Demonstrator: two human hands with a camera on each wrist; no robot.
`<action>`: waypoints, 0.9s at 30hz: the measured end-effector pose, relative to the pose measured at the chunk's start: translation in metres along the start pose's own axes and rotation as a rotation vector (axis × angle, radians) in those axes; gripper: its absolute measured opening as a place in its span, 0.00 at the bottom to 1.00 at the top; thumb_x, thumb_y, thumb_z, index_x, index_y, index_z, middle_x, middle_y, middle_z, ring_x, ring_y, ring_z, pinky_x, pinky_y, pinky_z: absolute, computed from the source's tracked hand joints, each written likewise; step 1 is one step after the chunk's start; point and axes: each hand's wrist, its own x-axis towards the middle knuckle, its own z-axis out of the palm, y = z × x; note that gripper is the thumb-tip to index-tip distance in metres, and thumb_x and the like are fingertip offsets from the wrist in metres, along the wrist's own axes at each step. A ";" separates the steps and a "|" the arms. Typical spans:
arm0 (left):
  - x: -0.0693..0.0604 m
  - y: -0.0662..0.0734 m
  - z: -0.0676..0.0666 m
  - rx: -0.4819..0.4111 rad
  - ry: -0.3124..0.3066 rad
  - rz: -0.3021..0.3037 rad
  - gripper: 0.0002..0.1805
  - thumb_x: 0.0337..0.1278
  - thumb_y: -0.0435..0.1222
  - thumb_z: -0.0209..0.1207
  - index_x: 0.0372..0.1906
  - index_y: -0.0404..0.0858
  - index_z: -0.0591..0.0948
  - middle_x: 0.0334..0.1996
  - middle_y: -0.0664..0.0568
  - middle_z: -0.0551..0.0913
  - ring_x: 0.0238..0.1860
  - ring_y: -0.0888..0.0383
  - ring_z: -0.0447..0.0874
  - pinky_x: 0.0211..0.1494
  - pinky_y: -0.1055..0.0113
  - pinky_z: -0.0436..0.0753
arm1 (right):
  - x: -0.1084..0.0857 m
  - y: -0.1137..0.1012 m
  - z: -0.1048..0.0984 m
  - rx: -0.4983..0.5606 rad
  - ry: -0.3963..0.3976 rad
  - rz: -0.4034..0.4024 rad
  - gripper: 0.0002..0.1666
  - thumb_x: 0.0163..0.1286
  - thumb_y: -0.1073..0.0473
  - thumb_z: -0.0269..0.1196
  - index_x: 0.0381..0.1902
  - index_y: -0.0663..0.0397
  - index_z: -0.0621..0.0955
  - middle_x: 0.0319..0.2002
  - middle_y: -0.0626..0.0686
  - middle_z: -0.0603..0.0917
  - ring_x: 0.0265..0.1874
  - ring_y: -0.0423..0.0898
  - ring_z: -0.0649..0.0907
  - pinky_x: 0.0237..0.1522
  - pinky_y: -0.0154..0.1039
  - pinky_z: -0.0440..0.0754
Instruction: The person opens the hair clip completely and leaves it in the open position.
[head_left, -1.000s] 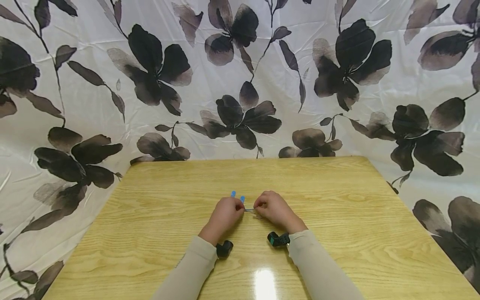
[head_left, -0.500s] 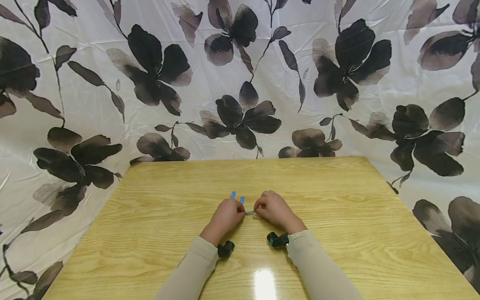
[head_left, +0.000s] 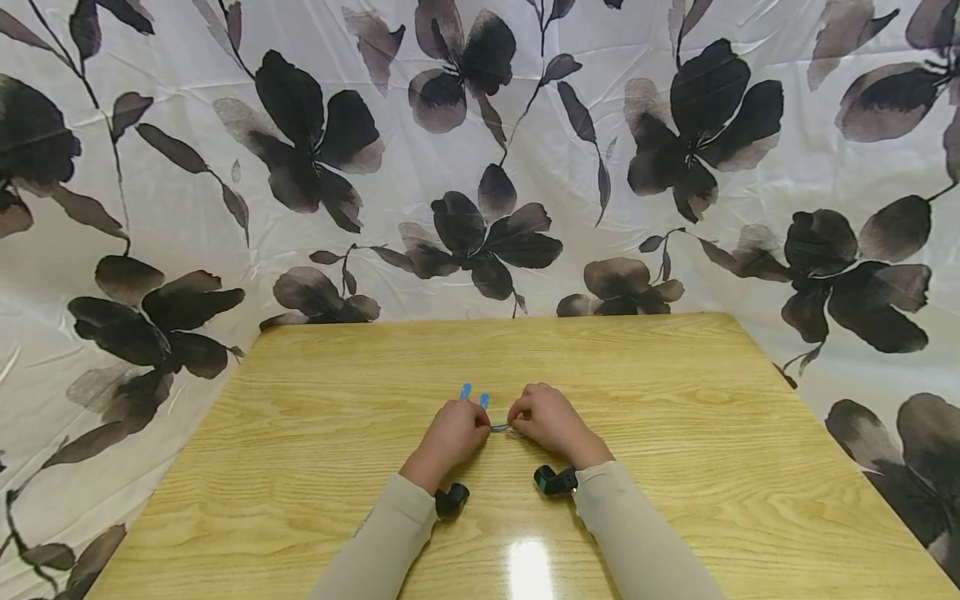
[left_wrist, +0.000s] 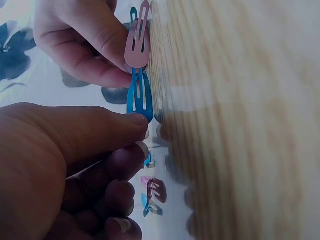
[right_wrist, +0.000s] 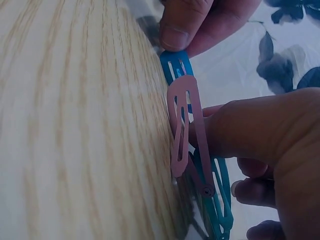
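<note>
Above the tabletop, several snap hair clips meet between the two hands. My left hand (head_left: 452,427) pinches the wide end of a blue hair clip (left_wrist: 139,102) between thumb and index finger. A pink hair clip (right_wrist: 199,120) overlaps the blue one's narrow end, and a teal hair clip (right_wrist: 223,192) hangs behind the pink. My right hand (head_left: 553,421) pinches the overlapping clips where they meet; its fingertips are partly hidden behind the pink clip, so which clip it grips cannot be told. Whether the clips are linked is unclear.
Beyond my left hand, two blue strips, apparently hair clips (head_left: 484,401), show on the wooden table (head_left: 637,375). In the left wrist view, another pink clip (left_wrist: 145,181) and a light blue clip (left_wrist: 145,202) lie past the fingers. A floral cloth (head_left: 600,167) hangs behind the table.
My left hand has shifted slightly toward me, and the clips between the hands have dropped a little. My right hand stays nearly still.
</note>
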 end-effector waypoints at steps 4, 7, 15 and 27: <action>-0.001 -0.001 0.001 0.008 0.004 0.010 0.06 0.60 0.34 0.61 0.32 0.40 0.87 0.32 0.52 0.87 0.35 0.57 0.84 0.39 0.63 0.82 | 0.000 0.001 0.002 -0.013 0.006 -0.003 0.04 0.63 0.56 0.67 0.31 0.43 0.88 0.27 0.42 0.77 0.29 0.39 0.71 0.35 0.35 0.71; -0.002 -0.003 0.001 0.012 0.005 0.014 0.06 0.60 0.34 0.62 0.31 0.39 0.87 0.32 0.52 0.87 0.35 0.56 0.84 0.39 0.63 0.82 | 0.000 0.000 0.003 -0.002 -0.002 0.002 0.04 0.64 0.57 0.66 0.31 0.43 0.88 0.28 0.42 0.77 0.29 0.39 0.71 0.36 0.36 0.71; -0.004 -0.005 0.000 0.026 0.012 0.005 0.06 0.60 0.34 0.61 0.32 0.39 0.87 0.33 0.51 0.87 0.34 0.57 0.83 0.38 0.63 0.82 | 0.001 -0.003 0.001 0.000 -0.013 0.008 0.04 0.63 0.57 0.67 0.32 0.45 0.89 0.29 0.43 0.78 0.30 0.40 0.73 0.38 0.37 0.73; -0.001 -0.005 -0.007 -0.022 0.052 -0.013 0.07 0.61 0.34 0.58 0.36 0.38 0.87 0.31 0.52 0.85 0.30 0.60 0.79 0.36 0.65 0.80 | 0.007 -0.008 -0.008 0.025 -0.016 0.038 0.06 0.65 0.58 0.65 0.37 0.48 0.88 0.33 0.44 0.82 0.33 0.42 0.77 0.41 0.40 0.76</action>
